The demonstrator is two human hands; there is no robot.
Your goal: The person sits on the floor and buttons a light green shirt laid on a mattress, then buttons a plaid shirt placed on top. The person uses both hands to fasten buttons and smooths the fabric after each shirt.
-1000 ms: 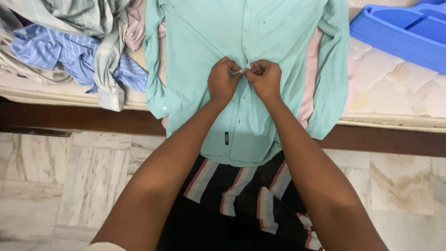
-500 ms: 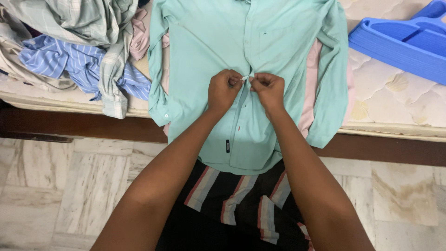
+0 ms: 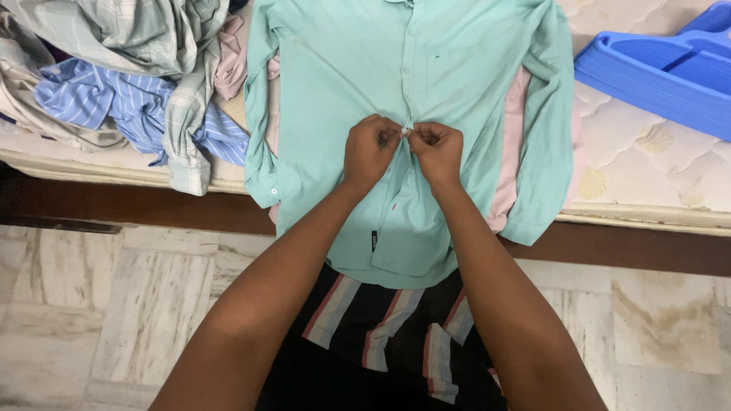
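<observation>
Crumpled striped and checked shirts (image 3: 129,84) occupy the upper left of the frame on the bed (image 3: 647,175). At centre lies a mint-green shirt (image 3: 457,68), front up, hem overhanging the bed edge. Left hand (image 3: 371,150) and right hand (image 3: 438,150) pinch its placket together around a small white button (image 3: 406,132). Blue plastic hangers (image 3: 662,68) sit upper right.

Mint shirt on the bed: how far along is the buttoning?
Done: the mint shirt lies spread on the mattress, its front closed above the hands. In hand: left hand and right hand pinch a small white button at mid-placket. Left: below the hands the placket gapes open down to the hem. The clothes pile lies unsorted.
</observation>
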